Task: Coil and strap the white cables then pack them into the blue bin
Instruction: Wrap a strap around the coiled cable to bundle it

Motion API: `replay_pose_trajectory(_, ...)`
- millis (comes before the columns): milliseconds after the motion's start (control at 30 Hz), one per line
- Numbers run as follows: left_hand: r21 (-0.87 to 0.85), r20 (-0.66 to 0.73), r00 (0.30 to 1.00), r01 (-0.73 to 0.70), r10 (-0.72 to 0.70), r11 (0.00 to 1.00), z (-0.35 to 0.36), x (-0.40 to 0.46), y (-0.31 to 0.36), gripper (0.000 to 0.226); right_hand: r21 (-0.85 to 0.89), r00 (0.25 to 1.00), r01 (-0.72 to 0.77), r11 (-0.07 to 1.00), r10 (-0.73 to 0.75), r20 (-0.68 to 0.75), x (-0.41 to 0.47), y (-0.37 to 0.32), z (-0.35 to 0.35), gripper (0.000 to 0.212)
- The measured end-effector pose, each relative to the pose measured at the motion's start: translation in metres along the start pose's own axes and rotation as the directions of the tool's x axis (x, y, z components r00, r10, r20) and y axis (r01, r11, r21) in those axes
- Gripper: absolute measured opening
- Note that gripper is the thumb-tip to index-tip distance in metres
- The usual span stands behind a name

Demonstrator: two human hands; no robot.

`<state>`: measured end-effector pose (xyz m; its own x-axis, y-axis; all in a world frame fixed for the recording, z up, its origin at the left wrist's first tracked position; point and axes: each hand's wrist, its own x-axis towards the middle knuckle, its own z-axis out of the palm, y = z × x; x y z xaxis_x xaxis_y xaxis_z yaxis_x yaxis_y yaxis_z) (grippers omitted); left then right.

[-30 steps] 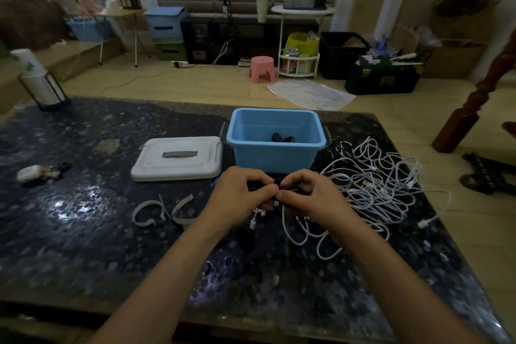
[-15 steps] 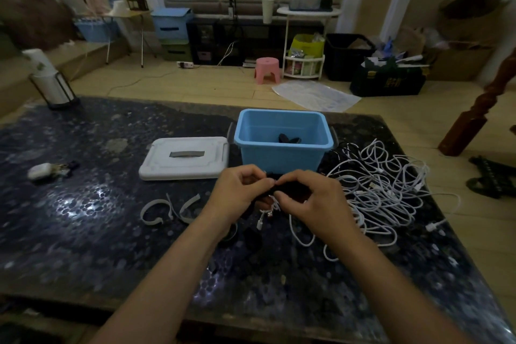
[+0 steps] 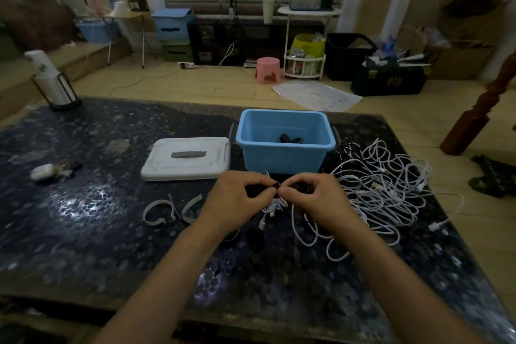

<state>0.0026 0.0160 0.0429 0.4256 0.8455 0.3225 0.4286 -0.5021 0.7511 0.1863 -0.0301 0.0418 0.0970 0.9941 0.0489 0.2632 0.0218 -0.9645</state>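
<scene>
Fingertips [image 3: 272,193] of both hands meeting mid-frame, curled in tight, pinching a small black strap [image 3: 258,190] between them. Left hand [image 3: 237,201] and right hand [image 3: 315,201] close together, knuckles up, just in front of the blue bin [image 3: 284,156]. White cable [image 3: 276,208] bunched right under the pinch, plug ends dangling onto the dark speckled table [image 3: 83,232], a loop trailing toward the lower right. Few curved white straps [image 3: 170,209] lying left of the left wrist. Big messy pile of white cables [image 3: 385,187] at center right, just beside the bin. Bin sitting open, something dark [image 3: 290,138] at the bottom, can't tell what. White lid [image 3: 185,158] flat on the table, touching-close to the bin's left side. Small white gadget [image 3: 46,172] way over at the left edge. Pink stool [image 3: 268,70] on the floor, upper middle of the frame.
</scene>
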Motion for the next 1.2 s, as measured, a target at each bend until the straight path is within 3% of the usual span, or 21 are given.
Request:
replay_pose_trajectory(200, 0.292, 0.146, 0.966, -0.249, 0.215, 0.923, 0.003, -0.003, -0.007, 0.025, 0.086, 0.966, -0.244, 0.966, 0.235, 0.103, 0.001, 0.005, -0.002, 0.006)
replay_pose_trajectory(333, 0.360, 0.189, 0.938, -0.342, 0.292, 0.868, 0.008, -0.003, -0.006, 0.024, 0.105, 0.948, -0.298, 0.949, 0.282, 0.149, 0.002, 0.010, -0.004, 0.011)
replay_pose_trajectory(400, 0.341, 0.202, 0.933, -0.352, 0.298, 0.871, 0.009, -0.004, -0.006, 0.013, 0.088, 0.940, -0.310, 0.947, 0.291, 0.177, 0.001, 0.012, -0.004, 0.013)
replay_pose_trajectory(467, 0.287, 0.196, 0.949, -0.296, 0.246, 0.911, 0.010, -0.005, -0.008, 0.010, 0.071, 0.933, -0.323, 0.944, 0.305, 0.194, 0.000, 0.013, -0.004, 0.013)
replay_pose_trajectory(567, 0.122, 0.137, 0.990, -0.044, 0.027, 0.992, 0.014, -0.003, -0.015, 0.017, 0.132, 0.943, -0.303, 0.944, 0.277, 0.184, 0.001, 0.010, -0.001, 0.014)
replay_pose_trajectory(667, -0.044, 0.013, 0.979, 0.202, -0.202, 0.978, 0.018, 0.004, -0.026, 0.017, 0.184, 0.955, -0.297, 0.937, 0.290, 0.064, 0.008, 0.009, -0.005, 0.023)
replay_pose_trajectory(700, -0.134, -0.019, 0.957, 0.283, -0.288, 0.950, 0.017, 0.007, -0.029, 0.017, 0.122, 0.961, -0.273, 0.954, 0.276, -0.010, 0.010, 0.012, -0.008, 0.026)
replay_pose_trajectory(800, -0.376, -0.057, 0.872, 0.432, -0.486, 0.820, 0.015, 0.012, -0.035, 0.018, -0.282, 0.977, -0.164, 0.945, 0.116, -0.178, 0.013, 0.029, -0.019, 0.024)
replay_pose_trajectory(900, -0.462, -0.052, 0.821, 0.485, -0.569, 0.742, 0.017, 0.016, -0.040, 0.021, -0.569, 0.992, -0.069, 0.820, -0.004, -0.127, 0.009, 0.040, -0.022, 0.029)
replay_pose_trajectory(1000, -0.452, -0.053, 0.783, 0.535, -0.620, 0.714, 0.023, 0.022, -0.045, 0.021, -0.715, 0.998, -0.010, 0.699, -0.040, -0.053, 0.009, 0.047, -0.021, 0.040)
replay_pose_trajectory(1200, -0.240, -0.185, 0.781, 0.553, -0.597, 0.798, 0.032, 0.039, -0.064, 0.020, -0.902, 0.995, 0.089, 0.422, -0.076, 0.062, 0.008, 0.054, -0.004, 0.064)
